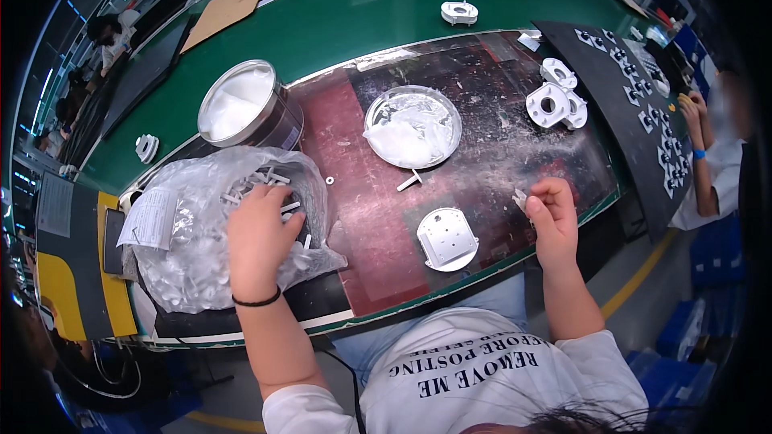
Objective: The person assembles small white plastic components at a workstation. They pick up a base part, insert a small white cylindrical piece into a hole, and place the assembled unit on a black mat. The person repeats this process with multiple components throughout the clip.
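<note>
Two bare hands were well apart: left hand was at the mouth of the clear bag on the left, fingers loosely spread over white T-shaped parts, couldn't tell if it had one; right hand had thumb and fingers nearly closed, pinching a small pale piece above the right side. White plate lay flat by the near table edge, presumably for short reach; bag mouth faced right, likely for easy left-hand access. Round dish sat far of the plate, loose T-part just off its near rim. Tightest margin: plate to near edge; best lane: red mat between bag and plate
</note>
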Demonstrator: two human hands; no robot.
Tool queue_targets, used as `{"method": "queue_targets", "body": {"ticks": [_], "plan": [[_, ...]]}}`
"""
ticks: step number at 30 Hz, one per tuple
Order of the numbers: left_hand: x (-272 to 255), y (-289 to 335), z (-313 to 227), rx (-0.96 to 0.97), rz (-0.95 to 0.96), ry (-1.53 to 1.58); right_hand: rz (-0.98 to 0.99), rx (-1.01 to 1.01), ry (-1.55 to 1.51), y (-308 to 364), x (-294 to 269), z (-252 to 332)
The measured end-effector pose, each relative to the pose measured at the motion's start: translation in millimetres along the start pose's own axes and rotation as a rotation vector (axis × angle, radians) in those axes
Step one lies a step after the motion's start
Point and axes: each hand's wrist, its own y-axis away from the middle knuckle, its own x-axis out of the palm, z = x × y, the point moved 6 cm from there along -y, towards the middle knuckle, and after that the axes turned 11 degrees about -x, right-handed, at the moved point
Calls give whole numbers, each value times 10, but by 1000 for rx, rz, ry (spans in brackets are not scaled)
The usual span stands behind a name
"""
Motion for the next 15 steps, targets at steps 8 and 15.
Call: {"method": "queue_targets", "body": {"ticks": [8, 15], "plan": [[138, -58, 19, -85, 98, 49, 630, -625, 704, 35, 681, 502], [162, -40, 0, -75, 83, 28, 762, -631, 825, 220, 821, 423]]}}
